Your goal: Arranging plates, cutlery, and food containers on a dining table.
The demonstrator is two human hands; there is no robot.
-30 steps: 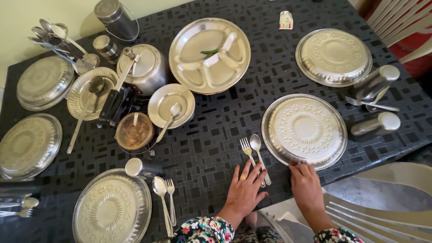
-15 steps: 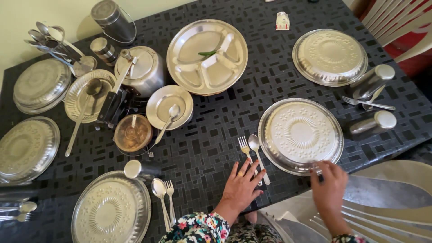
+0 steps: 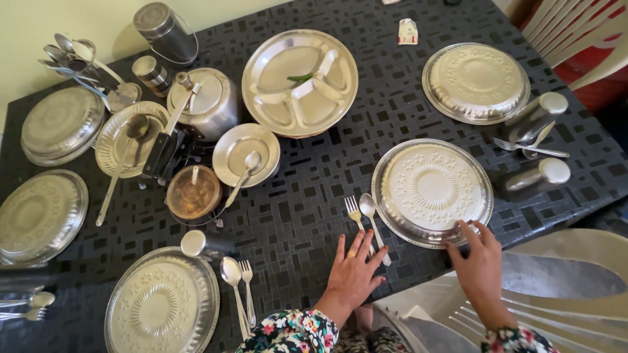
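**Place setting being squared up: plate under right hand, cutlery under left**

Black patterned table [image 3: 314, 189] laid with steel ware. Upside-down embossed steel plate [image 3: 432, 191] sits near the front edge, right of centre. Just left of it, close but not touching, a fork [image 3: 356, 216] and spoon [image 3: 371, 212] lie side by side, handles toward the person. A steel tumbler [image 3: 536, 175] lies on its side right of the plate, apart from it.

Step in hand, as a judgement: lining up this one setting, plate and cutlery. The next move calls for a light nudge at the rim, not a lift, with the cutlery kept parallel and off the plate edge.

Right hand [image 3: 481, 261]: comes in from below right, wrist over a white plastic chair [image 3: 562, 294], fingers spread and curled, tips on the plate's near rim. Touching, not pinching; can't tell if any finger hooks under the rim.

Left hand [image 3: 353, 271]: flat, palm down, fingers splayed, fingertips over the fork and spoon handles. Pressing or resting, nothing gripped. Ring on one finger. Floral sleeve at the wrist.

Elsewhere: compartment tray [image 3: 299, 82] at top centre, more upturned plates left and far right.
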